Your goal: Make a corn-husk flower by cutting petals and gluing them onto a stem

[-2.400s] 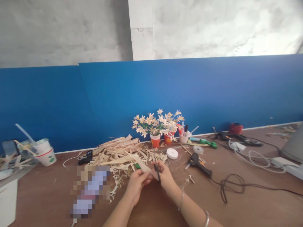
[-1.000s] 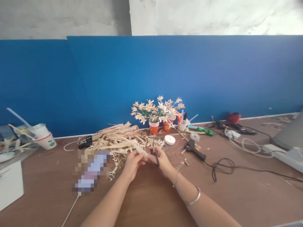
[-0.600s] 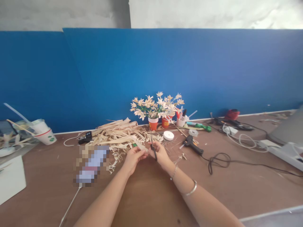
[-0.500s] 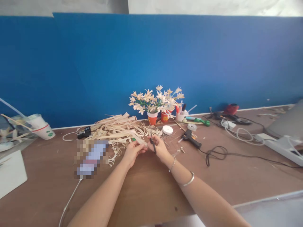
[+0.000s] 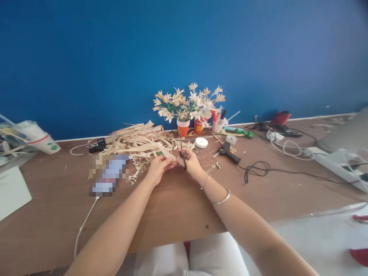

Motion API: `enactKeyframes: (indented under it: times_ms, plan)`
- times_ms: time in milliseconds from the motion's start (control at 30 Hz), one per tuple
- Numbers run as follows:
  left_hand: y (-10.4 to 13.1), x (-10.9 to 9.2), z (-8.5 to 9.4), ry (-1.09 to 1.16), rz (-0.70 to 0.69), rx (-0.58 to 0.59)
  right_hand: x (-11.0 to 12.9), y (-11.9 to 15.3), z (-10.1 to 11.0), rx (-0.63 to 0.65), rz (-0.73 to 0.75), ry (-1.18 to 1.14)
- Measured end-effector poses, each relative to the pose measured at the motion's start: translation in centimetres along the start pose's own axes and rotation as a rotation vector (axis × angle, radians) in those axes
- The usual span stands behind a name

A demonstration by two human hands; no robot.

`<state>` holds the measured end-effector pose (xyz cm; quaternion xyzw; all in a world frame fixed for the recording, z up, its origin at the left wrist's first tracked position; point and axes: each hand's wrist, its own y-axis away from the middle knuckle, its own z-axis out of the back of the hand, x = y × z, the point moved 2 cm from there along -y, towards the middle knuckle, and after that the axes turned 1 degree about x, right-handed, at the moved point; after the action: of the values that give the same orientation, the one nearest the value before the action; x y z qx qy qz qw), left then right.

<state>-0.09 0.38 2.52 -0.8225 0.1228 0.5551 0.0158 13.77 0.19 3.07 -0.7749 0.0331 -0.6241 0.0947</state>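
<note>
A smooth blue panel [image 5: 115,57] rises behind the brown table [image 5: 178,203], with pale floor [image 5: 313,241] at lower right.

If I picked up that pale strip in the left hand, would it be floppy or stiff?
Probably a bit floppy: the pale strip looks thin, and similar strips in the pile bend and curl. It's likely light, since the left hand seems to just pinch it. It may tear easily, as thin shreds lie near the pile.
</note>
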Motion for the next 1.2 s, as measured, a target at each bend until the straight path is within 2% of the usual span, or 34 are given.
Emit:
enactKeyframes:
  times_ms: [267, 467, 633, 800, 1200]
  plan:
    - [0.2, -0.3, -0.2, -0.016, 0.003, -0.006, -0.1, 0.0, 0.0, 0.003, -0.006, 0.01]
    - [0.1, -0.5, 0.3, 0.067, -0.054, -0.072, 0.6, 0.4, -0.3, 0.04, -0.118, 0.051]
    - [-0.1, -0.7, 0.6, 0.124, -0.116, -0.165, 1.0, 1.0, -0.6, 0.275, -0.195, 0.101]
    - [-0.3, -0.7, 1.0, 0.187, -0.167, -0.299, 0.9, 1.5, -1.0, 0.396, -0.253, 0.199]
    - [-0.1, -0.2, 0.5, 0.123, -0.199, -0.329, -0.9, 1.2, -1.4, 0.353, -0.21, 0.267]
